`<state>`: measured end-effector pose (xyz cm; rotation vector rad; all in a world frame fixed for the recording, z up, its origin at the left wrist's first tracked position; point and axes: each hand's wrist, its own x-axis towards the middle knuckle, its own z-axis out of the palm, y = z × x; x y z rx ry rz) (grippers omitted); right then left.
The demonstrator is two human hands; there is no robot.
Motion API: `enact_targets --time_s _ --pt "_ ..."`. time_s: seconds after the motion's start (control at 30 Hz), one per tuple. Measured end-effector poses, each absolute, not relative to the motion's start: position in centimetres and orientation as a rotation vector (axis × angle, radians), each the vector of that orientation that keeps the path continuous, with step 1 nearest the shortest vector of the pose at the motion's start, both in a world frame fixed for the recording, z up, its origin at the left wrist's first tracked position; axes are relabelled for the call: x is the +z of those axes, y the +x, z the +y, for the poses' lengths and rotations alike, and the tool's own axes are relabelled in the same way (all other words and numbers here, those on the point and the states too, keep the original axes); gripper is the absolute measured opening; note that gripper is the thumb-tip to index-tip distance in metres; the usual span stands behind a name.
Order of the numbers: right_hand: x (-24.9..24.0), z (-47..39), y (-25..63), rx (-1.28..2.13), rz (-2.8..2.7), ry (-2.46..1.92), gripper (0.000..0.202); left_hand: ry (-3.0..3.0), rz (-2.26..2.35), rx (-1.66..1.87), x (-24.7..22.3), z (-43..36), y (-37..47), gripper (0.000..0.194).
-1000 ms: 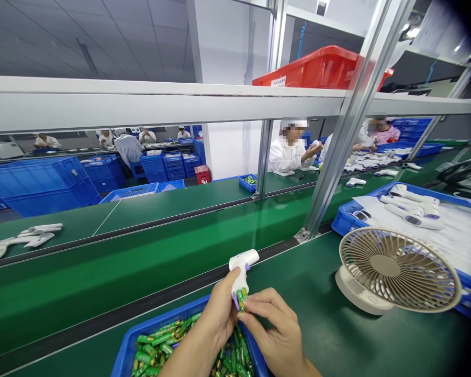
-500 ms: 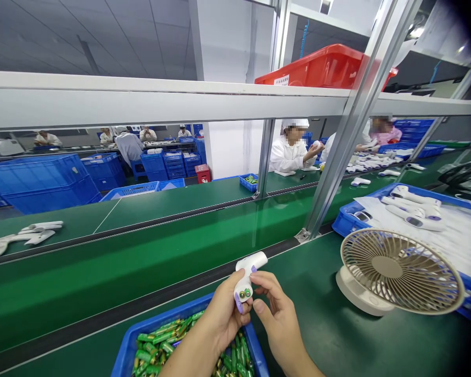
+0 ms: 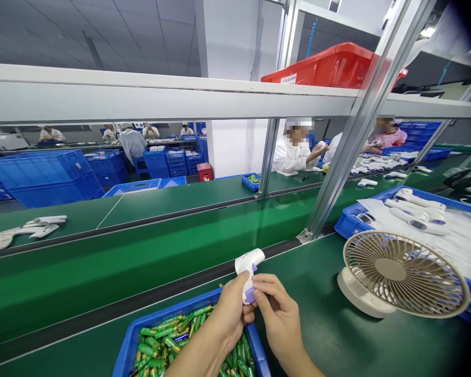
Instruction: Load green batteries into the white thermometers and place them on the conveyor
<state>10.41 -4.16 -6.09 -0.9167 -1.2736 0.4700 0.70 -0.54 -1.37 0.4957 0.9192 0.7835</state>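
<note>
A white and purple handheld thermometer [image 3: 249,264] is held up over the green workbench, head pointing away from me. My left hand [image 3: 227,317] grips its handle from the left. The fingertips of my right hand [image 3: 277,314] press on the purple base of the handle. Right below both hands stands a blue bin [image 3: 127,351] filled with several green batteries [image 3: 160,340].
A beige desk fan [image 3: 400,275] lies tilted at the right. Behind it a blue tray [image 3: 347,222] carries more thermometers [image 3: 416,207]. A green conveyor belt [image 3: 102,267] runs across, with white parts [image 3: 23,230] at far left. Co-workers sit beyond. A red bin [image 3: 329,65] rests on the shelf.
A second ago my right hand pushed a green battery into the handle. Half a second ago two battery ends showed in the open base. Now my right fingers cover the base.
</note>
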Motion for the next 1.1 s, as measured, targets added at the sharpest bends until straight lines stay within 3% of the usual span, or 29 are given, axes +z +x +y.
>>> enact_targets --time_s 0.63,0.8,1.0,1.1 --pt "-6.7 -4.2 9.4 0.612 -1.172 -0.891 0.012 0.483 0.925 0.982 -2.1 -1.4 1.6 0.040" --pt "-7.0 -4.5 9.5 0.556 -1.260 -1.059 0.034 0.542 0.897 0.951 -0.9 1.6 -0.5 0.034" --pt "-7.8 -4.2 9.0 0.763 -1.120 -1.264 0.043 0.368 1.122 1.254 -2.2 7.8 -7.2 0.009" --pt "-8.3 -3.9 9.1 0.914 -1.061 -1.283 0.049 0.371 1.158 1.354 -3.1 9.0 -9.1 0.029"
